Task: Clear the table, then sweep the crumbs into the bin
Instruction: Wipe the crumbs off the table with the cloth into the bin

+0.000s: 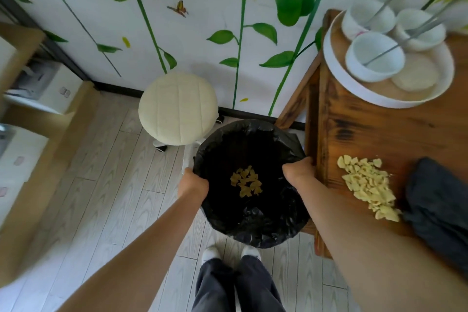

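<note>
A round bin (pixel 276 223) lined with a black bag stands on the floor against the left side of the wooden table (pixel 379 134). Some yellow crumbs (pixel 246 181) lie at its bottom. My left hand (pixel 193 183) grips the bin's left rim, and my right hand (pixel 300 170) grips its right rim by the table edge. A pile of pale yellow crumbs (pixel 367 185) lies on the table near that edge. A dark grey cloth (pixel 438 205) rests just right of the pile.
A white round tray (pixel 329 58) at the table's far end holds three white bowls (pixel 374 56) with spoons. A cream padded stool (pixel 178 106) stands behind the bin by the flowered wall. Low shelves (pixel 38 99) line the left side. My feet (pixel 231 252) are just behind the bin.
</note>
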A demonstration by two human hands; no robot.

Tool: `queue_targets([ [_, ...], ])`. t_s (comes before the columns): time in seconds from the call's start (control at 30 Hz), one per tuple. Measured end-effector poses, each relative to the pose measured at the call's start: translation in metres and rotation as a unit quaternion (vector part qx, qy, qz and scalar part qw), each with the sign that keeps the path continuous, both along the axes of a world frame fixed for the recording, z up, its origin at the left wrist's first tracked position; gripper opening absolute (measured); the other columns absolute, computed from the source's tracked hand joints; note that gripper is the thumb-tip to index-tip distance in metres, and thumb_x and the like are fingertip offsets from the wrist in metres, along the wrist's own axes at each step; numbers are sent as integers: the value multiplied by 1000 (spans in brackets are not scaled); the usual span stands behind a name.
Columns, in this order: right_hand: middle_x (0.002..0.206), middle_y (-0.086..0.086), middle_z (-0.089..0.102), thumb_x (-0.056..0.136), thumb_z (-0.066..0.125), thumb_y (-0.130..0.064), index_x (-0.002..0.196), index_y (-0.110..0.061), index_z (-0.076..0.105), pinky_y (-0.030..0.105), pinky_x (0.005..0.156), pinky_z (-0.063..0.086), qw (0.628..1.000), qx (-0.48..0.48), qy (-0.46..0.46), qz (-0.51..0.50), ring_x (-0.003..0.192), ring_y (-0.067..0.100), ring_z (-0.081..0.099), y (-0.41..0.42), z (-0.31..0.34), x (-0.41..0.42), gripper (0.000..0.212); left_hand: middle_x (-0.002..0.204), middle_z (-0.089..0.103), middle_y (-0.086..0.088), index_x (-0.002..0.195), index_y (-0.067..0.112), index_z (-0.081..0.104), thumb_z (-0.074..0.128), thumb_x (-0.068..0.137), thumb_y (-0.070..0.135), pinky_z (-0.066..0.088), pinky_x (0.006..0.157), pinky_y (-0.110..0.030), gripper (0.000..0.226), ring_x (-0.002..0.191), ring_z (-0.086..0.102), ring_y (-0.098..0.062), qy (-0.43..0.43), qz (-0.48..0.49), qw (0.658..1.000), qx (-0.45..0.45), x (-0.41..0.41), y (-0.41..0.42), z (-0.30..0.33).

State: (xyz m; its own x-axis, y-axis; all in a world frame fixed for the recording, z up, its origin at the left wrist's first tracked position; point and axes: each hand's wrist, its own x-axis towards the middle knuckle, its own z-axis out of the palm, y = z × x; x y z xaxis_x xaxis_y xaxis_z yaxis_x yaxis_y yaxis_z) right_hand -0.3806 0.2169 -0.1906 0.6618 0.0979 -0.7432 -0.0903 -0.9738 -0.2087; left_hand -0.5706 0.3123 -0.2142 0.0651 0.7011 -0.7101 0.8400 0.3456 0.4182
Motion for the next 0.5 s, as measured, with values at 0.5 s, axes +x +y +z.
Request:
queue_targets([
  [0.5, 157, 9, 1, 87, 56, -23, 149, -8, 2, 36, 116, 17, 981, 192, -22, 28, 145, 27, 9, 8, 31, -19, 83, 92, 54, -16, 100, 8, 50, 49, 79, -4, 53, 84, -45, 24, 96, 57, -37, -72, -12, 997, -14, 9, 1, 17],
])
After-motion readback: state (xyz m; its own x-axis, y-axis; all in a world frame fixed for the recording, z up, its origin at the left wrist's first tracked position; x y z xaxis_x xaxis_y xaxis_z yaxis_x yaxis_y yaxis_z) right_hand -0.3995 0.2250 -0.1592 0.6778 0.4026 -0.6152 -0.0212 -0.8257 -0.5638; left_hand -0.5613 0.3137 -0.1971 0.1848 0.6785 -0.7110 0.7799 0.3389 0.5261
